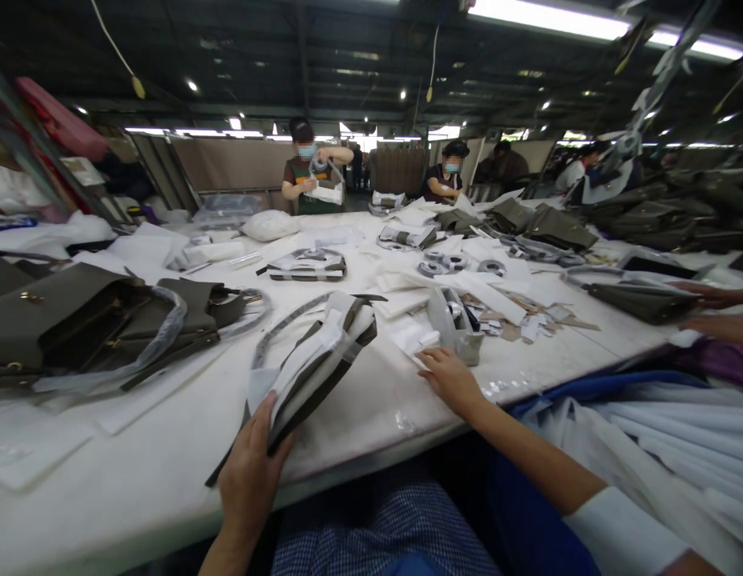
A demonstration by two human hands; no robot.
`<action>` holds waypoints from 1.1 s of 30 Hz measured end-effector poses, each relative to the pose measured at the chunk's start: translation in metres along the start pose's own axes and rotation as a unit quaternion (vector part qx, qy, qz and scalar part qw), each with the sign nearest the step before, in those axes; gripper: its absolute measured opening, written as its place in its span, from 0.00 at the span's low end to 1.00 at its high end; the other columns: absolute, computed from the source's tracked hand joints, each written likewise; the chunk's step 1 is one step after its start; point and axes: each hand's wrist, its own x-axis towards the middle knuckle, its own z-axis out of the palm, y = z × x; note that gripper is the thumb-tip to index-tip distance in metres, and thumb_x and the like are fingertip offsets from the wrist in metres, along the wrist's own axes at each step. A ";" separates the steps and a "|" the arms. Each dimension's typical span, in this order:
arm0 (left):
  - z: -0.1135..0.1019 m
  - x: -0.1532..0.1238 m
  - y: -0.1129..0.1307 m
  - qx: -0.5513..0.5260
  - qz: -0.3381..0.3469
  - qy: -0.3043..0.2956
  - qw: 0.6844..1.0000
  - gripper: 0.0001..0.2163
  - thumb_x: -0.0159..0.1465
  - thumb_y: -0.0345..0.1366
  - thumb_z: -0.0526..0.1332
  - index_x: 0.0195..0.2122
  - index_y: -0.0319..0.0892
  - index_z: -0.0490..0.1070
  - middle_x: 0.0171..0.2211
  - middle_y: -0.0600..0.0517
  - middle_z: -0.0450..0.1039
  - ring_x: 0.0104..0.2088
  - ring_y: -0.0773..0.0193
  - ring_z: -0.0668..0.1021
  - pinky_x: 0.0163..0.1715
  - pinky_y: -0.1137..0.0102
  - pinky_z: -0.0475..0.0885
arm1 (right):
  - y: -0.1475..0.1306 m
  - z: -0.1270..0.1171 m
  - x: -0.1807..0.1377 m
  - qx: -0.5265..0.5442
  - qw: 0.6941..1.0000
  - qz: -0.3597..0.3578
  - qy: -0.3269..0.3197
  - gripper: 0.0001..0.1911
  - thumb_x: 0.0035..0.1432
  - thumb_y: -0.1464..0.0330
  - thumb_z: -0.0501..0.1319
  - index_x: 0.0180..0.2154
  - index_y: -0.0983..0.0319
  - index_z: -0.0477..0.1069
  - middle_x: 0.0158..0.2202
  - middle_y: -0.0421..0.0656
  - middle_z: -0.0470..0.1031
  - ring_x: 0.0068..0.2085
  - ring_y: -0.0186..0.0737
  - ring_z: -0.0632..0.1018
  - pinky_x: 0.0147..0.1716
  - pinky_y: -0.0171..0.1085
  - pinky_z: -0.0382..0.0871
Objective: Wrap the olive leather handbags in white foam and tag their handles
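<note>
My left hand (249, 472) grips the near end of a dark olive bag piece (314, 360) wrapped in white foam sheet and clear film, lying tilted on the white table (167, 456). My right hand (448, 376) reaches forward with its fingers flat on a small white foam sheet (414, 336) on the table. Just beyond that hand stands a small grey tape dispenser (458, 320). A grey strap loops out from the wrapped piece to the left.
Finished olive handbags (89, 320) lie at the left. Tape rolls (455, 264), paper scraps and more wrapped pieces cover the table's middle. Two masked people work at the far side. Another person's hands (713, 308) touch a bag at the right. White sheets stack at lower right.
</note>
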 end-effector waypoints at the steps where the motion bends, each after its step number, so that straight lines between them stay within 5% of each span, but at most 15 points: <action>1: 0.000 0.000 0.001 -0.002 -0.002 0.003 1.000 0.28 0.69 0.42 0.57 0.68 0.48 0.52 0.57 0.46 0.72 0.52 0.52 0.78 0.44 0.64 0.76 | 0.011 0.000 0.002 -0.021 1.000 0.011 -0.015 0.18 0.58 0.73 0.64 0.51 0.60 0.75 0.50 0.50 0.77 0.54 0.52 0.72 0.56 0.48 0.65; 7: 0.005 0.000 0.002 -0.011 0.032 -0.001 0.999 0.27 0.69 0.40 0.57 0.68 0.48 0.52 0.58 0.47 0.71 0.53 0.53 0.77 0.47 0.65 0.75 | 0.032 0.007 0.016 -0.015 0.996 0.070 -0.050 0.07 0.60 0.69 0.63 0.39 0.60 0.80 0.40 0.45 0.80 0.43 0.44 0.78 0.44 0.39 0.70; 12: 0.003 0.002 0.003 -0.026 0.024 -0.007 0.999 0.28 0.69 0.39 0.57 0.69 0.48 0.52 0.58 0.46 0.71 0.53 0.51 0.77 0.45 0.62 0.76 | 0.028 -0.010 0.034 -0.017 0.993 0.091 -0.072 0.07 0.59 0.67 0.63 0.34 0.59 0.81 0.37 0.45 0.82 0.40 0.46 0.79 0.38 0.38 0.67; 17: 0.001 0.003 0.003 -0.039 0.003 -0.006 0.999 0.29 0.68 0.39 0.59 0.68 0.49 0.52 0.58 0.46 0.70 0.53 0.50 0.77 0.44 0.61 0.77 | -0.011 -0.033 0.036 -0.027 0.995 0.070 -0.061 0.13 0.64 0.63 0.58 0.40 0.57 0.81 0.43 0.47 0.80 0.43 0.47 0.78 0.40 0.39 0.65; 20: 0.003 0.002 0.002 -0.036 0.002 -0.007 0.999 0.29 0.67 0.39 0.59 0.68 0.49 0.52 0.59 0.46 0.70 0.53 0.51 0.77 0.44 0.62 0.77 | -0.043 -0.034 0.025 0.010 0.993 0.017 -0.115 0.11 0.62 0.62 0.60 0.38 0.55 0.81 0.38 0.44 0.81 0.39 0.44 0.78 0.38 0.38 0.65; 23: 0.004 0.002 0.001 -0.039 0.002 -0.008 0.999 0.29 0.67 0.38 0.59 0.68 0.49 0.53 0.59 0.46 0.70 0.53 0.52 0.77 0.47 0.63 0.76 | -0.062 -0.018 0.014 0.078 0.985 -0.004 -0.156 0.13 0.62 0.58 0.60 0.41 0.56 0.81 0.38 0.45 0.82 0.39 0.46 0.79 0.40 0.39 0.67; 25: 0.003 0.002 0.001 -0.046 -0.001 -0.009 0.999 0.29 0.67 0.38 0.60 0.68 0.48 0.53 0.59 0.46 0.70 0.53 0.52 0.77 0.48 0.62 0.75 | -0.066 0.001 0.011 0.105 0.987 0.008 -0.118 0.20 0.61 0.57 0.60 0.51 0.59 0.77 0.49 0.50 0.79 0.49 0.51 0.77 0.49 0.43 0.67; 28: 0.002 0.003 0.001 -0.059 -0.009 -0.008 0.998 0.28 0.67 0.39 0.59 0.68 0.48 0.53 0.59 0.46 0.69 0.54 0.52 0.76 0.49 0.62 0.75 | -0.068 0.038 0.011 0.137 0.988 0.009 -0.074 0.34 0.57 0.56 0.64 0.61 0.62 0.66 0.65 0.54 0.63 0.65 0.57 0.62 0.64 0.51 0.52; 33: 0.000 0.009 0.004 -0.074 -0.036 0.014 0.996 0.28 0.68 0.41 0.59 0.67 0.48 0.54 0.59 0.46 0.70 0.54 0.51 0.76 0.48 0.61 0.75 | -0.101 0.088 0.024 0.188 0.977 -0.068 -0.079 0.39 0.58 0.49 0.62 0.64 0.62 0.61 0.69 0.54 0.52 0.70 0.58 0.51 0.68 0.54 0.39</action>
